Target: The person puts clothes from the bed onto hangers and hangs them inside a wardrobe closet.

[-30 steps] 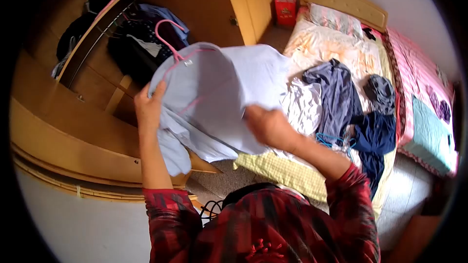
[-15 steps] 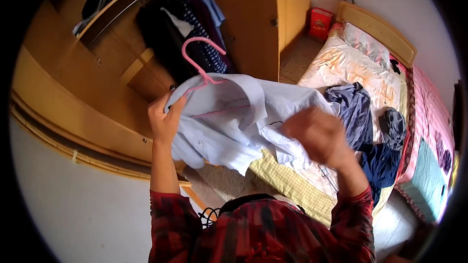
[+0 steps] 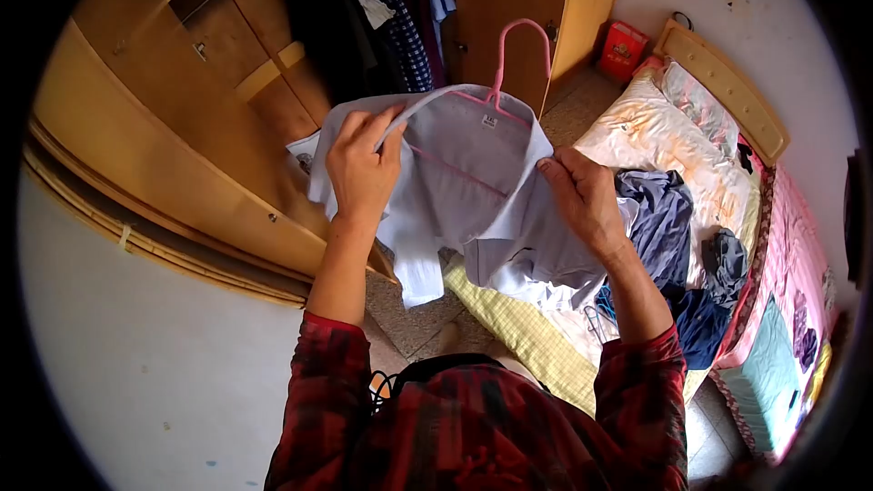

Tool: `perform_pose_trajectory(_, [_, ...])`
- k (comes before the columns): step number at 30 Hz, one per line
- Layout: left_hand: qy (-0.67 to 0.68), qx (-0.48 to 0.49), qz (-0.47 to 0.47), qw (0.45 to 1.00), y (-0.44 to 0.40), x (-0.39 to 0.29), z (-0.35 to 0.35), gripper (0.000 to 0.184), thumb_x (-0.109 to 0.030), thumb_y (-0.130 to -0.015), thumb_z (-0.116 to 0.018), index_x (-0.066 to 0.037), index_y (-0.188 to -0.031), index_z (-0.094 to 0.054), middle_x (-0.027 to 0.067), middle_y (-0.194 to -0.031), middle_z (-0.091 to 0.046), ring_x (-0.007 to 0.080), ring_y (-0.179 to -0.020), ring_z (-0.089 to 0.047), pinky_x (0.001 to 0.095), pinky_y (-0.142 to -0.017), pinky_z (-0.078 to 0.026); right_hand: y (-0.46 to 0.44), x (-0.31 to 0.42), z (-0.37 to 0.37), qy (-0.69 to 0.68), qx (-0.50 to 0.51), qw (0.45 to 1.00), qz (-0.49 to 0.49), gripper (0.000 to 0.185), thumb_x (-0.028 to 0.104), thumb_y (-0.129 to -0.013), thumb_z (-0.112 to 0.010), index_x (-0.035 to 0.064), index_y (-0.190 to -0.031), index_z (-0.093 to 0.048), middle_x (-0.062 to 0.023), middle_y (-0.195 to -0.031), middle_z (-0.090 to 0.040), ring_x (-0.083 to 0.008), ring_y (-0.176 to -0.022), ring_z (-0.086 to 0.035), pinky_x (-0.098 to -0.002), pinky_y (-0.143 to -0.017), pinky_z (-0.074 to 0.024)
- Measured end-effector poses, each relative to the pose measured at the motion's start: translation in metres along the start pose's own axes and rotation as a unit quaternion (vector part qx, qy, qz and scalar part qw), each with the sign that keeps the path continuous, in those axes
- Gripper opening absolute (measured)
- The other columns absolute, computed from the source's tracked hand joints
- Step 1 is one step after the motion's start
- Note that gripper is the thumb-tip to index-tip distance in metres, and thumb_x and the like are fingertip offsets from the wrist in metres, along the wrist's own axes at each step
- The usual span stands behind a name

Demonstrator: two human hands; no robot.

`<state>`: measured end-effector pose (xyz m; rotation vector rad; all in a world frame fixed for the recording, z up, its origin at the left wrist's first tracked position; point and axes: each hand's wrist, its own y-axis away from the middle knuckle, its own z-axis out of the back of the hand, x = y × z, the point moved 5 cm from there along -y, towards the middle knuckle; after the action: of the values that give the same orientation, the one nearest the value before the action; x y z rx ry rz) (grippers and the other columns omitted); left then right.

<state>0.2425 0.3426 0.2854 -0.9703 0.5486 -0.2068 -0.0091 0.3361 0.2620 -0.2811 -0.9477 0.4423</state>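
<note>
A light grey-blue shirt [image 3: 436, 218] hangs over a pink hanger [image 3: 499, 64] in front of me. The hanger's hook points up from the collar, and its bars show through the neck opening. My left hand [image 3: 362, 162] pinches the shirt's edge at the left of the collar, fingers closed. My right hand [image 3: 584, 191] grips the cloth on the other side of the collar with thumb and fingers. A small white label [image 3: 489, 121] shows inside the neck. The shirt's lower part hangs loosely; its right portion is partly behind my right hand.
An open wardrobe [image 3: 232, 45] holds several hanging clothes [image 3: 364, 23] at upper left. On the right, a bed [image 3: 618, 123] bears crumpled dark clothes [image 3: 661, 218] and a pillow [image 3: 700, 105]. A red box [image 3: 623, 52] stands by the headboard.
My right hand has moved from a blurred position in front of the shirt to its collar side. My left hand has shifted right and up. The hanger has moved right and the collar spread wider.
</note>
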Motion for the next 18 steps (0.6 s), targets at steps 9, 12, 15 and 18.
perform_pose_trajectory(9, [0.325,0.019,0.079,0.942,0.013,-0.005,-0.038,0.037,0.006,-0.076,-0.063,0.000,-0.112,-0.054,0.0055,-0.094,-0.057,0.0090,-0.082,-0.055,0.0222,-0.068,-0.047,-0.025,0.037,0.002,-0.063,-0.076,0.994,0.053,0.013,0.010,-0.086,-0.058,-0.0005,-0.094,-0.061,-0.0107,-0.069,-0.058,-0.0122,-0.064,-0.055,-0.0274,-0.059,-0.0445])
perform_pose_trajectory(12, [0.433,0.079,0.061,0.896,0.001,0.024,-0.020,0.041,0.004,-0.078,-0.064,-0.001,-0.117,-0.053,0.0105,-0.107,-0.057,0.0127,-0.092,-0.057,0.0237,-0.073,-0.050,-0.034,0.038,0.005,-0.065,-0.092,0.993,0.019,0.013,0.011,-0.087,-0.058,-0.0003,-0.094,-0.061,-0.0052,-0.070,-0.057,-0.0078,-0.065,-0.051,-0.0246,-0.059,-0.0430])
perform_pose_trajectory(15, [0.415,0.178,-0.044,0.891,-0.011,0.042,-0.005,0.047,0.000,-0.079,-0.065,-0.001,-0.123,-0.050,0.0146,-0.118,-0.054,0.0174,-0.102,-0.057,0.0264,-0.079,-0.052,-0.041,0.045,-0.013,-0.053,-0.103,0.993,0.024,0.015,0.013,-0.088,-0.059,-0.0008,-0.093,-0.061,-0.0009,-0.071,-0.057,-0.0063,-0.066,-0.050,-0.0223,-0.060,-0.0417])
perform_pose_trajectory(18, [0.388,0.213,-0.064,0.895,-0.024,0.068,-0.001,0.047,-0.004,-0.082,-0.063,0.001,-0.125,-0.047,0.0139,-0.118,-0.053,0.0192,-0.101,-0.058,0.0279,-0.081,-0.053,-0.054,0.058,-0.039,-0.082,-0.102,0.991,0.016,0.015,0.015,-0.089,-0.059,0.0008,-0.092,-0.062,0.0007,-0.072,-0.058,-0.0060,-0.068,-0.050,-0.0201,-0.062,-0.0408])
